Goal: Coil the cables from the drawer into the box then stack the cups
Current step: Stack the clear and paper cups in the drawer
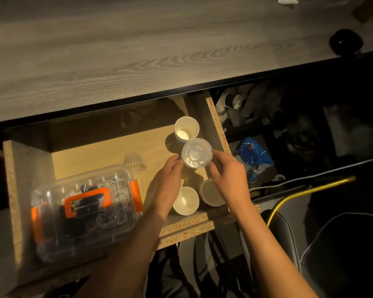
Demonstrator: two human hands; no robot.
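Observation:
An open wooden drawer (15,190) lies below the desk. A clear plastic cup (196,152) is held above the drawer's right side, pinched between my left hand (167,181) and my right hand (226,179). Just behind it stands a white paper cup (186,131). Two more white cups stand near the front, one (185,201) under my left hand and one (210,193) partly hidden by my right hand. Another clear cup (135,163) sits beside the closed clear box (84,216) with orange latches, which holds coiled cables.
The grey wood desk top (138,50) overhangs the drawer's back. Right of the drawer is a dark cluttered space with a blue packet (253,154), stacked cups (223,100) and cables. A yellow tube (310,190) and chair stand at lower right.

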